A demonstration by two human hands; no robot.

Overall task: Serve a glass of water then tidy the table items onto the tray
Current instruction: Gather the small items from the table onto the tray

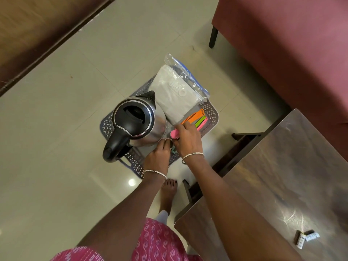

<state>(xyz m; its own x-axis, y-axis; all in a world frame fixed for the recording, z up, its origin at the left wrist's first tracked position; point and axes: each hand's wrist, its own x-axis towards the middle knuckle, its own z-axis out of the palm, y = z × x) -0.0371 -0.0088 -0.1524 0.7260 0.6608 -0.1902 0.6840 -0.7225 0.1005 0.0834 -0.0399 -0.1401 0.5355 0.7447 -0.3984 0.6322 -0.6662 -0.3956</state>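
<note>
A steel kettle (135, 121) fills the left half of the grey latticed tray (212, 113), its black handle hanging over the tray's near-left corner. Whether the tray rests on the floor (56, 129) or on something low, I cannot tell.

Just right of the kettle's base, at the tray's near edge, the left grip (158, 155) comes in from below with the wrist straight and the fingertips tipped down onto something small. The fingers hide it, so I cannot tell whether they pinch it or only touch. A bit of teal (174, 151) shows between the two grips.

Touching that, the right grip (188, 142) arches over from the right with its fingers curled round a small pink tub (174, 135), which stands upright at the middle of the near edge. The tub lies directly under this grip, and to my eye it only needs setting down and letting go.

Past it, coloured clips (195, 119) lie toward the tray's right edge, their long axes slanting to the far-right corner. A clear bag of grey cloth (178, 95) overhangs the far edge.

Well apart, on the worktop (282, 166) near its near-right corner, a small white and dark packet (306, 239) is not yet on the tray. The right arm is the nearer one for it.
</note>
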